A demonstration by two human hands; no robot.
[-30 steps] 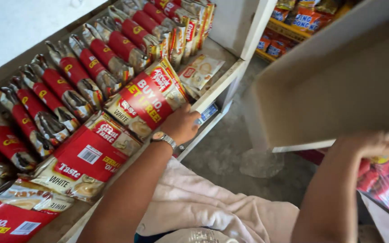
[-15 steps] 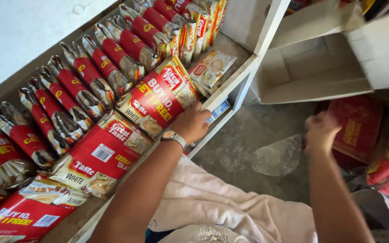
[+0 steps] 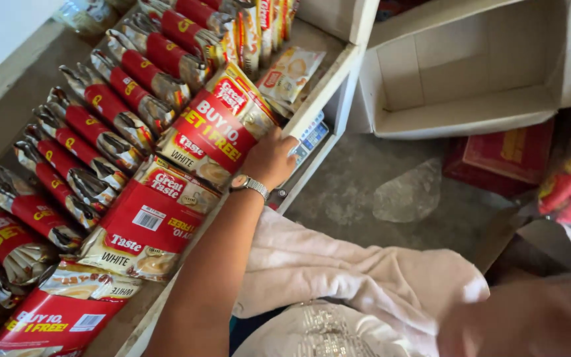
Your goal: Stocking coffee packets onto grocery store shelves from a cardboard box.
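Right now the left hand [image 3: 271, 157] lies flat with its fingers spread against the near edge of a red and gold coffee pack [image 3: 223, 127], pressing it rather than gripping it. That pack sits on the shelf [image 3: 328, 82] at the front, leaning against the row of upright packs [image 3: 110, 109] behind it, with two more flat packs [image 3: 150, 218] lined up along the shelf edge toward the lower left.

It looks like a soft foil bundle of small sachets: light, a bit floppy in the middle, glossy and probably slippery. My call is that it takes best by its long sides or by a crimped end, palm underneath, because a pinch in the centre would only buckle it. Nothing fragile about it, by the look.

The right hand [image 3: 530, 324] is a blur at the bottom right corner, partly out of frame; I cannot tell whether it is open, closed or holding anything. The left fingertips are hidden behind the pack's edge. An open cardboard box [image 3: 470, 73] lies on its side on the floor, red cartons [image 3: 510, 155] beneath it, and the box's inside shows nothing in it.
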